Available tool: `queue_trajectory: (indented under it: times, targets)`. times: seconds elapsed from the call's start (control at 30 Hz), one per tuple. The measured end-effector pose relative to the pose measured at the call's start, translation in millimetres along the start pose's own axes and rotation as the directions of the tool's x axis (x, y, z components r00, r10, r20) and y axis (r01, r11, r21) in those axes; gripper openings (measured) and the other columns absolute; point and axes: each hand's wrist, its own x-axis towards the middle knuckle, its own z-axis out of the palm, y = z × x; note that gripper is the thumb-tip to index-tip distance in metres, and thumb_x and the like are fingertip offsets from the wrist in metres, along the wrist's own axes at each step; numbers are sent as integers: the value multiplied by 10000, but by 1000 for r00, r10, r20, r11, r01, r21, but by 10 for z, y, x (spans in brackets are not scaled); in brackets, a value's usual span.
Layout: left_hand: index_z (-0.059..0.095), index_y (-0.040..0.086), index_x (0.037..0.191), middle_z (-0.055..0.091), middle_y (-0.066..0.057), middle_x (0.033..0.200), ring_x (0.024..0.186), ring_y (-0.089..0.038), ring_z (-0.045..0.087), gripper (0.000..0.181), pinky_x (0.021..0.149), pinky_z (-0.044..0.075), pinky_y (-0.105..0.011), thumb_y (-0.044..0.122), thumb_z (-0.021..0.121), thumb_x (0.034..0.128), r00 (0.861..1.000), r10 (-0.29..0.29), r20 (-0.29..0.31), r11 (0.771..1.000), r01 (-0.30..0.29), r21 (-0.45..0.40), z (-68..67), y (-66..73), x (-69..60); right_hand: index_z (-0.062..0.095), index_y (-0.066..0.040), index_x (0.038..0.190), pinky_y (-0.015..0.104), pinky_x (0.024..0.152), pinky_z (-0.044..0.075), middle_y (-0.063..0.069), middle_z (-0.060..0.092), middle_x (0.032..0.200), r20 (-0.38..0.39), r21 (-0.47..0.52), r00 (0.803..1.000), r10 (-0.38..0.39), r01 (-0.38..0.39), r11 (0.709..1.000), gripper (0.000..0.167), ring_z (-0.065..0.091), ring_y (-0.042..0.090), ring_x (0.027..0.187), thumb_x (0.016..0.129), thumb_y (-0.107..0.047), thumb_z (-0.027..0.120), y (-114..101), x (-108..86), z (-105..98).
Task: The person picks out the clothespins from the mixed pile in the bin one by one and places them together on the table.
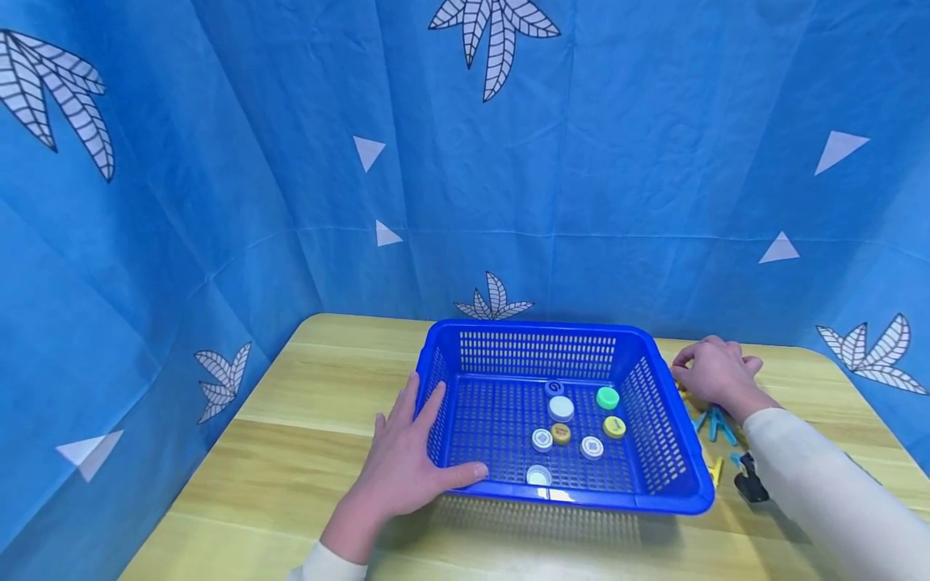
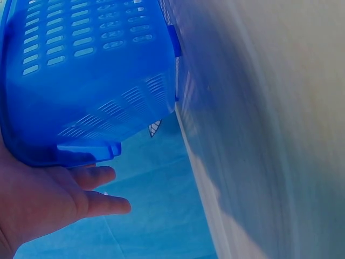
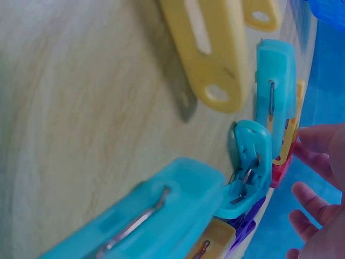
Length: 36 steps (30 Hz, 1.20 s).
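Note:
A blue plastic basket (image 1: 538,325) with slotted walls stands on the table, holding several bottle caps, among them a green cap (image 1: 607,397) and a yellow cap (image 1: 613,427). My left hand (image 1: 407,460) rests on its front left corner, fingers spread, thumb across the front rim. To the basket's right, my right hand (image 1: 715,371) is down among several clothespins. Its fingertips are at a red clothespin (image 3: 280,171) and a yellow clothespin beside it; whether they pinch one is unclear. Teal clothespins (image 3: 161,210) and a larger yellow clothespin (image 3: 215,59) lie closer to the wrist.
A black clip (image 1: 751,480) lies by the right forearm, partly covered by the sleeve (image 1: 814,484). Blue curtains (image 1: 617,161) with leaf prints hang behind and beside the wooden table (image 1: 291,420). A purple clothespin (image 3: 245,226) shows under the teal ones.

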Motion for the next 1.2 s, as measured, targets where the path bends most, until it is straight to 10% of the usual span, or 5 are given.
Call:
queue_trajectory:
  times: [0.77, 1.2]
  targets:
    - [171, 193, 1617, 54, -129, 1660, 1489, -395, 51, 1361, 1105, 101, -686, 935, 618, 568, 999, -32, 11, 999, 32, 10, -40, -12, 30, 430, 50, 1443, 746, 912, 228, 373, 398, 1420, -94, 82, 993, -66, 74, 994, 624, 321, 592, 1284, 1001, -361, 589, -173, -188, -94]
    - [193, 137, 1611, 86, -194, 1645, 1481, -442, 18, 1155, 1088, 58, -723, 796, 623, 766, 997, 33, -64, 997, -28, 77, -241, -37, 162, 279, -1, 1553, 759, 1043, 126, 322, 210, 1568, -253, 69, 952, -174, 197, 978, 686, 156, 547, 1416, 1007, -278, 588, -528, -310, -321]
